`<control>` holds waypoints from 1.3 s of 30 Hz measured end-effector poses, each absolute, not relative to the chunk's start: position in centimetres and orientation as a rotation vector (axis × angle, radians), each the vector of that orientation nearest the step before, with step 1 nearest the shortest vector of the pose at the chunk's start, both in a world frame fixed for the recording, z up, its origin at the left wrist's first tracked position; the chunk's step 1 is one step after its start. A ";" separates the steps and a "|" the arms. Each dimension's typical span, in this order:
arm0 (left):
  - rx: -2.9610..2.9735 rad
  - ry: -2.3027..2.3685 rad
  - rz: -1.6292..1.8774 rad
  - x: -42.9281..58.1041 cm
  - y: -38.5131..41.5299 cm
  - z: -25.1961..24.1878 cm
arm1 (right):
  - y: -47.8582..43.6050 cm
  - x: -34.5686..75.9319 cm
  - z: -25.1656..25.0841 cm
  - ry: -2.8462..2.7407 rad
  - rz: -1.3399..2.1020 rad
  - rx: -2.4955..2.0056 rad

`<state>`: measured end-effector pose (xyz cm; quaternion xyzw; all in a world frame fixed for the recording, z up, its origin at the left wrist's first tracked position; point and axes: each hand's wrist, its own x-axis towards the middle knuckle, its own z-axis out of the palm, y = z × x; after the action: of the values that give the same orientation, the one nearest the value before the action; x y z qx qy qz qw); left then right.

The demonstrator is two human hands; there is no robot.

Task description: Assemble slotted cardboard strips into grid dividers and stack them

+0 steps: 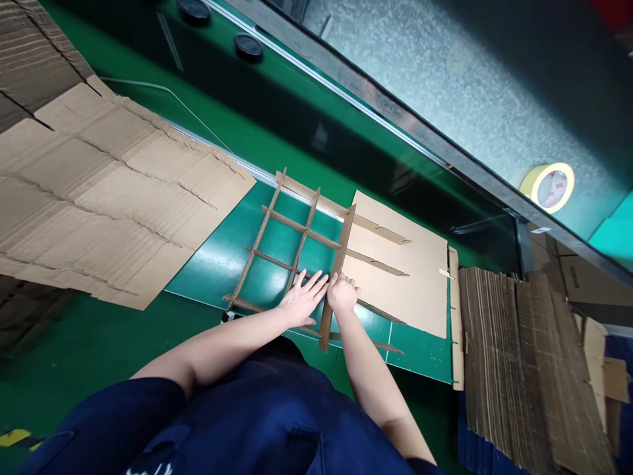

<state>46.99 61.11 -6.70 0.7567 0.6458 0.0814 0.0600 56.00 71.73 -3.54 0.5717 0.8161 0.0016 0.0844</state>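
Observation:
A partly interlocked cardboard divider grid (302, 227) stands on the green bench in front of me. Its long strips cross two shorter strips on the left, and a taller cardboard divider strip (345, 241) lies across them at the middle. My right hand (343, 293) is closed at this taller strip, its fingers curled against it. Just left of that, my left hand (305, 300) is spread flat over the grid, palm down and holding nothing. To the right, the free ends of the long strips extend partly over a flat cardboard sheet (425, 290).
Large creased cardboard sheets (148, 191) lie at the left. Several stacked cardboard pieces (499, 343) stand at the right beside a slotted strip (455, 316). A yellow tape roll (531, 185) rests on the raised surface beyond the metal rail (395, 112). Black round discs (248, 46) sit at the back.

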 end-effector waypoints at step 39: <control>1.949 2.029 0.681 47.0 59.2 -4.3 | 70.5 61.2 -1.2 2.926 -0.255 1.801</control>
<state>47.02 59.25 -4.29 0.6682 0.6956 0.2335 0.1232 61.24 70.48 -1.17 0.5167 0.8395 -0.0731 -0.1514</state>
